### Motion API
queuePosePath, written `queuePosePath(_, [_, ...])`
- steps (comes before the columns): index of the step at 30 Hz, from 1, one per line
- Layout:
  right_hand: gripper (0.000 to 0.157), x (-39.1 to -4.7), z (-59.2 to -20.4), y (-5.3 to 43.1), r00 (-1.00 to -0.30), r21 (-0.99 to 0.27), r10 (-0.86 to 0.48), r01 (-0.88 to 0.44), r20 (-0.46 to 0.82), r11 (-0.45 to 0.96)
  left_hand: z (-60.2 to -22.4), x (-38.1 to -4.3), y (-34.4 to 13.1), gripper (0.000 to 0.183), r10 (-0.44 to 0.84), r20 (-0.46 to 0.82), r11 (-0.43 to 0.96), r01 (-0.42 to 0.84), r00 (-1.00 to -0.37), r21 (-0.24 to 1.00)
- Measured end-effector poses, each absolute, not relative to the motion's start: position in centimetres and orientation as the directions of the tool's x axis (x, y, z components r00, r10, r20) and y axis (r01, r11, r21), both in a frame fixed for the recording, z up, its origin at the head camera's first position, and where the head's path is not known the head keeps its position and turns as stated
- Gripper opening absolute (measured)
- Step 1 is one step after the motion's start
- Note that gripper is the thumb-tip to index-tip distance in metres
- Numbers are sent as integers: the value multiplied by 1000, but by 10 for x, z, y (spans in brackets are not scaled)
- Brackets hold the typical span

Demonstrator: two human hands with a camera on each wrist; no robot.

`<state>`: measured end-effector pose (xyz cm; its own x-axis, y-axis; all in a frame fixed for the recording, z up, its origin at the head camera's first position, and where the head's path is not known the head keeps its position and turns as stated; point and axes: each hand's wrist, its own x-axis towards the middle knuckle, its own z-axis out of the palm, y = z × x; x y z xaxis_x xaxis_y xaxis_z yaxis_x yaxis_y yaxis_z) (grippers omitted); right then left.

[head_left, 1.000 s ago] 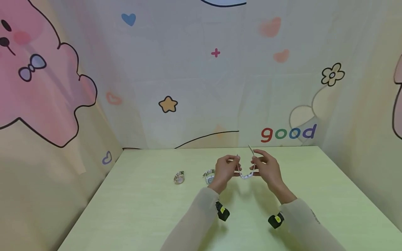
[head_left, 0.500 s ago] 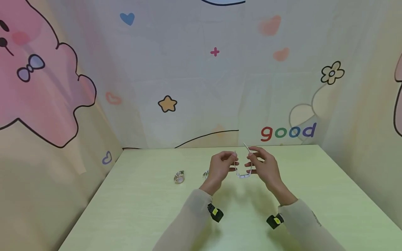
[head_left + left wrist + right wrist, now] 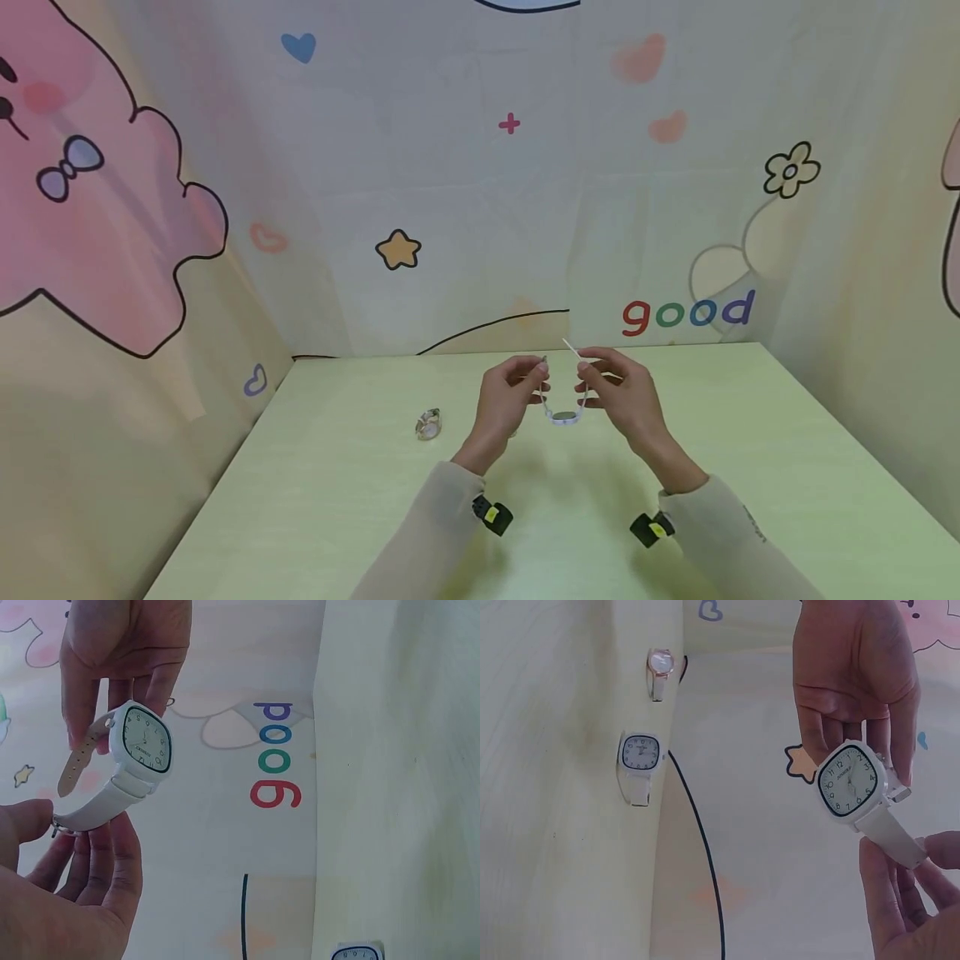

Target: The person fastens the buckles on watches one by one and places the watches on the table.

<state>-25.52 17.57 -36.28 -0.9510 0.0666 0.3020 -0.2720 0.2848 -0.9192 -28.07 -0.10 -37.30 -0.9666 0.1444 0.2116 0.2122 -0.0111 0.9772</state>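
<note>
Between my two hands a white wristwatch hangs in a U above the table, its squarish case (image 3: 565, 418) lowest. Its numbered dial (image 3: 146, 741) shows in both wrist views. My left hand (image 3: 501, 407) pinches the buckle end of the strap (image 3: 97, 811) between thumb and fingers. With thumb and forefinger, my right hand (image 3: 622, 396) pinches the other strap half, whose holed tip (image 3: 73, 771) sticks out past the fingers. A second white square watch (image 3: 640, 753) lies on the table, mostly hidden behind my left hand in the head view.
A small rose-gold watch (image 3: 428, 425) lies on the pale green table (image 3: 337, 500), left of my left hand. Behind the table's far edge hangs a printed cloth backdrop (image 3: 480, 183). Cloth also stands on both sides.
Both hands have shifted left and slightly up with the watch, the left hand a little farther. The watch case has tilted. My left hand now covers most of the second white watch.
</note>
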Motion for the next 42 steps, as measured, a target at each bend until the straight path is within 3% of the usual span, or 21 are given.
queuePosePath(14, [28,-243,-351,166,-898,-860,-19,-427,439,279,-359,-263,-20,27,167,289,-35,287,-943,957])
queuePosePath(27, [26,-232,-347,162,-874,-811,-52,-469,483,349,-346,-251,-23,33,150,348,-64,342,-925,938])
queuePosePath(42, [21,-226,-344,159,-855,-798,-96,-512,510,320,-346,-244,-22,29,163,326,-41,324,-931,945])
